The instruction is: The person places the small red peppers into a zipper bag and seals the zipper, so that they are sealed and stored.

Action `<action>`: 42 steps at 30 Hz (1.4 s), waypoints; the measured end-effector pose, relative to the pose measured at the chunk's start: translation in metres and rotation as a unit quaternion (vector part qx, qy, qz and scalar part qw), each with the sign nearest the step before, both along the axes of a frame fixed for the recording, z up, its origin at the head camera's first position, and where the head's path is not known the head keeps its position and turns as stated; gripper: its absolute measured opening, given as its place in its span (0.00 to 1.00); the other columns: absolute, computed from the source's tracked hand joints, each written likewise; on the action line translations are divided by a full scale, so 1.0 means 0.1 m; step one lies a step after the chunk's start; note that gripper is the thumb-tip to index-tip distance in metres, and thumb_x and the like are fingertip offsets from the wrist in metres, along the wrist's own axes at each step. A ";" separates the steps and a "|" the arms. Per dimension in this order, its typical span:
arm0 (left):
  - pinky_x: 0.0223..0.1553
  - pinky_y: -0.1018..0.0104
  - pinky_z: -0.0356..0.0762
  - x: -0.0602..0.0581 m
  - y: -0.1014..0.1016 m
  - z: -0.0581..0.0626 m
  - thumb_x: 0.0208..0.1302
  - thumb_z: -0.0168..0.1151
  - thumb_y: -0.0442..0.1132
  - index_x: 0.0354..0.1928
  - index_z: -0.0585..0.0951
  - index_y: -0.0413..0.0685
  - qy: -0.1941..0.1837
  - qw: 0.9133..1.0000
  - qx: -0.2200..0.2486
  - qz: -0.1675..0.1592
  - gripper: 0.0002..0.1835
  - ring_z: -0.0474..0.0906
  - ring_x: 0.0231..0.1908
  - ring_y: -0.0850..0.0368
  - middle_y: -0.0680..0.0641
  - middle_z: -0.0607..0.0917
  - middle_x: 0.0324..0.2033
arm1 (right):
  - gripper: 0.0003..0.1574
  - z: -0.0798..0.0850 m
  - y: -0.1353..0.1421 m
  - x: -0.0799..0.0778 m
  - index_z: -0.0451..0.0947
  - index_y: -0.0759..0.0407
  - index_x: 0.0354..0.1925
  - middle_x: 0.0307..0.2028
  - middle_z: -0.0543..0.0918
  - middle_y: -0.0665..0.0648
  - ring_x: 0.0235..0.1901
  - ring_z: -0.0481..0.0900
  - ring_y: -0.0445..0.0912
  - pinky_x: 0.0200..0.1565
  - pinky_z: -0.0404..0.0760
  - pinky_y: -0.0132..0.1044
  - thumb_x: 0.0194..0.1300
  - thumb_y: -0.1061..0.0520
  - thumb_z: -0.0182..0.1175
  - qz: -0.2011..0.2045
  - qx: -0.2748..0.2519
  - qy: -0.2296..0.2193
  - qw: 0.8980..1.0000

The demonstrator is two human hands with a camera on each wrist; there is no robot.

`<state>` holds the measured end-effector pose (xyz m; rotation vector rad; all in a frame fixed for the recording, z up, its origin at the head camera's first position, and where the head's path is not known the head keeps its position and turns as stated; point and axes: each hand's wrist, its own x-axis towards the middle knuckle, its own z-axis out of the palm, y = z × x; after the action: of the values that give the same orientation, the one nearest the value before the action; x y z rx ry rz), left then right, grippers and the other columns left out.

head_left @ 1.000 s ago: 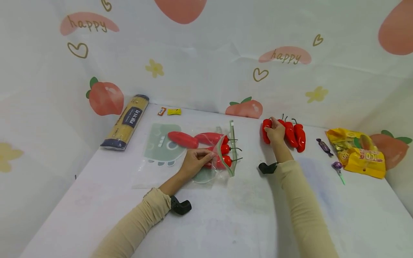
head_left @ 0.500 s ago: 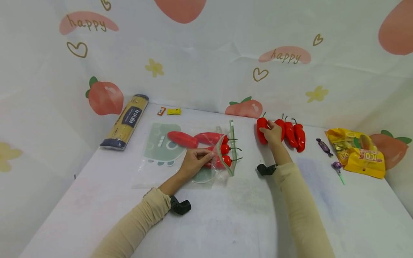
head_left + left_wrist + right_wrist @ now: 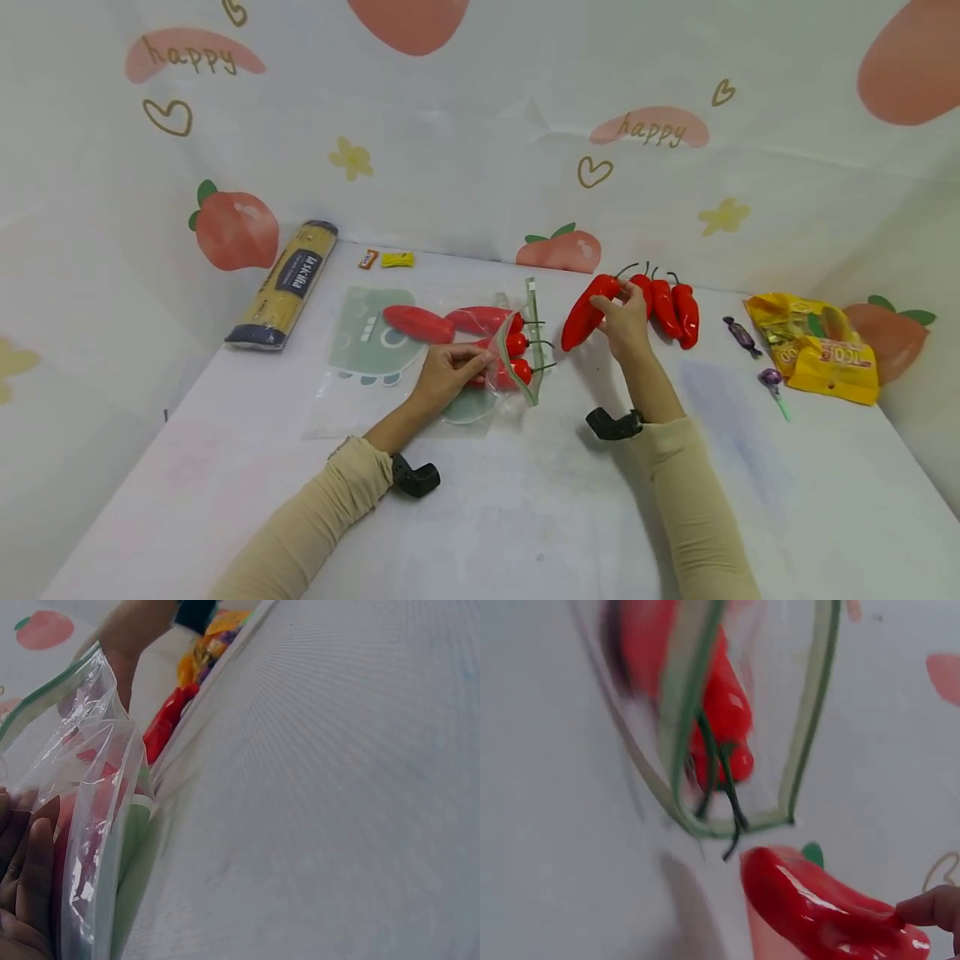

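A clear zip bag [image 3: 322,408] with a green-edged mouth lies on the table, its opening toward the right. Inside it are several red chili peppers [image 3: 417,323], some with stems poking out of the mouth. My left hand [image 3: 442,379] pinches the bag's upper edge near the opening; the left wrist view shows the raised plastic [image 3: 97,780] beside the fingers. In my right hand [image 3: 628,323] is another red chili pepper [image 3: 587,315], held near its stem end, tilted, with its tip pointing down-left toward the bag. The right wrist view has this pepper [image 3: 817,907] just below the bag mouth [image 3: 810,735].
Several more red peppers [image 3: 664,308] lie right of my right hand. A yellow candy bag [image 3: 813,346], a wrapped candy [image 3: 742,337] and a lollipop [image 3: 771,380] are farther right. A spaghetti pack [image 3: 285,287] and two small candies [image 3: 397,260] lie at the back left.
My right hand has lifted the red chili pepper away from the others and carried it left, turning its tip toward the bag. My left hand stays on the bag's edge.
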<state>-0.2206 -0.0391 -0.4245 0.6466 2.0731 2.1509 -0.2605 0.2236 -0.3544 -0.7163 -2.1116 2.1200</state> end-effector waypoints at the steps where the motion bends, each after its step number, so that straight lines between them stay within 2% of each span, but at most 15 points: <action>1: 0.30 0.74 0.82 -0.02 0.00 -0.03 0.59 0.59 0.29 0.39 0.80 0.25 0.001 1.000 0.000 0.002 0.10 0.79 0.22 0.69 0.26 0.81 0.32 | 0.42 -0.01 -0.03 0.04 0.44 0.47 0.69 0.70 0.49 0.52 0.67 0.54 0.50 0.63 0.68 0.46 0.64 0.61 0.53 0.001 -0.011 0.001 1.000; 5: 0.30 0.73 0.82 -0.03 0.00 -0.04 0.59 0.60 0.31 0.38 0.80 0.26 0.013 1.000 -0.001 0.007 0.11 0.80 0.23 0.69 0.30 0.83 0.31 | 0.43 -0.09 -0.13 0.15 0.43 0.47 0.67 0.70 0.49 0.51 0.67 0.55 0.49 0.63 0.67 0.46 0.63 0.62 0.55 -0.014 -0.067 0.016 0.998; 10: 0.29 0.72 0.82 -0.03 0.00 -0.05 0.59 0.60 0.32 0.37 0.81 0.27 0.019 1.000 0.006 0.008 0.11 0.80 0.23 0.68 0.32 0.84 0.30 | 0.39 -0.23 -0.21 0.23 0.47 0.49 0.66 0.65 0.55 0.54 0.64 0.59 0.48 0.62 0.68 0.44 0.63 0.62 0.55 -0.034 -0.125 0.016 0.991; 14: 0.29 0.72 0.83 -0.03 0.01 -0.05 0.59 0.60 0.32 0.38 0.80 0.26 0.018 1.000 0.013 0.002 0.11 0.80 0.23 0.68 0.29 0.83 0.31 | 0.29 -0.34 -0.24 0.27 0.53 0.58 0.66 0.60 0.62 0.55 0.57 0.64 0.45 0.64 0.68 0.38 0.69 0.55 0.47 -0.009 -0.149 0.010 0.989; 17: 0.29 0.72 0.83 -0.03 0.01 -0.05 0.59 0.60 0.32 0.38 0.80 0.26 0.019 1.000 0.014 0.001 0.12 0.80 0.23 0.68 0.30 0.83 0.31 | 0.28 -0.40 -0.22 0.28 0.57 0.64 0.65 0.58 0.66 0.55 0.52 0.67 0.42 0.63 0.67 0.33 0.73 0.52 0.39 0.007 -0.159 0.021 0.987; 19: 0.29 0.72 0.83 -0.03 0.01 -0.06 0.59 0.61 0.32 0.38 0.80 0.26 0.020 1.000 0.014 0.002 0.12 0.81 0.23 0.68 0.34 0.84 0.30 | 0.27 -0.43 -0.21 0.28 0.60 0.65 0.64 0.53 0.69 0.54 0.48 0.69 0.40 0.60 0.71 0.31 0.73 0.53 0.39 0.015 -0.149 0.027 0.988; 21: 0.30 0.71 0.83 -0.03 0.01 -0.06 0.59 0.61 0.32 0.37 0.80 0.26 0.019 1.000 0.016 0.001 0.11 0.81 0.24 0.68 0.40 0.86 0.28 | 0.25 -0.47 -0.20 0.27 0.62 0.66 0.62 0.47 0.72 0.51 0.42 0.71 0.39 0.53 0.75 0.26 0.71 0.56 0.44 0.023 -0.122 0.024 0.992; 24: 0.30 0.71 0.83 -0.03 0.01 -0.06 0.58 0.61 0.32 0.38 0.80 0.25 0.016 1.000 0.020 -0.004 0.12 0.81 0.24 0.68 0.51 0.86 0.26 | 0.22 -0.51 -0.23 0.25 0.68 0.65 0.55 0.37 0.74 0.46 0.36 0.72 0.37 0.42 0.78 0.21 0.66 0.56 0.52 0.042 -0.063 0.008 0.997; 27: 0.30 0.71 0.83 -0.02 0.00 -0.05 0.58 0.61 0.32 0.38 0.80 0.25 0.012 1.000 0.022 -0.009 0.12 0.81 0.24 0.68 0.56 0.85 0.26 | 0.21 -0.54 -0.29 0.24 0.72 0.65 0.51 0.32 0.76 0.45 0.33 0.74 0.36 0.37 0.78 0.19 0.63 0.55 0.57 0.074 0.004 -0.004 0.997; 29: 0.30 0.71 0.83 -0.02 0.00 -0.05 0.58 0.61 0.32 0.38 0.80 0.25 0.011 1.000 0.020 -0.007 0.12 0.81 0.24 0.68 0.54 0.85 0.26 | 0.20 -0.55 -0.33 0.24 0.75 0.66 0.49 0.31 0.78 0.44 0.31 0.74 0.37 0.34 0.78 0.20 0.62 0.55 0.58 0.099 0.058 0.001 0.993; 32: 0.30 0.70 0.83 -0.02 0.00 -0.04 0.58 0.61 0.32 0.37 0.81 0.26 0.014 1.000 0.015 0.000 0.11 0.81 0.23 0.68 0.42 0.86 0.27 | 0.19 -0.57 -0.40 0.24 0.77 0.67 0.46 0.29 0.80 0.45 0.29 0.75 0.36 0.32 0.78 0.21 0.61 0.55 0.60 0.132 0.125 0.021 0.983; 34: 0.30 0.71 0.83 -0.02 0.00 -0.04 0.58 0.61 0.32 0.38 0.81 0.27 0.017 1.000 0.011 0.002 0.11 0.81 0.23 0.68 0.35 0.84 0.29 | 0.17 -0.58 -0.44 0.24 0.79 0.68 0.44 0.27 0.81 0.45 0.27 0.74 0.35 0.31 0.77 0.22 0.60 0.56 0.61 0.141 0.151 0.036 0.978; 36: 0.29 0.71 0.83 -0.02 0.01 -0.04 0.58 0.61 0.31 0.37 0.81 0.26 0.019 1.000 0.010 0.004 0.11 0.81 0.23 0.68 0.30 0.83 0.30 | 0.17 -0.60 -0.45 0.25 0.79 0.68 0.44 0.26 0.81 0.45 0.26 0.74 0.35 0.31 0.77 0.22 0.60 0.57 0.61 0.145 0.155 0.044 0.976; 38: 0.29 0.71 0.83 -0.02 0.01 -0.04 0.58 0.61 0.31 0.37 0.81 0.26 0.018 1.000 0.011 0.005 0.11 0.81 0.23 0.68 0.31 0.83 0.30 | 0.17 -0.61 -0.45 0.25 0.80 0.67 0.43 0.26 0.81 0.45 0.26 0.74 0.35 0.30 0.77 0.22 0.59 0.56 0.62 0.141 0.151 0.043 0.977; 42: 0.29 0.71 0.83 -0.02 0.01 -0.04 0.58 0.61 0.31 0.37 0.81 0.26 0.017 1.000 0.012 0.007 0.11 0.81 0.23 0.68 0.42 0.86 0.27 | 0.19 -0.60 -0.42 0.24 0.78 0.67 0.45 0.27 0.81 0.44 0.28 0.76 0.36 0.33 0.79 0.22 0.60 0.55 0.61 0.143 0.114 0.039 0.982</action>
<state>-0.2227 -0.0380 -0.4289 0.6777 2.0769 2.1917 -0.2367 0.1818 -0.4142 -0.3149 -2.4852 1.9395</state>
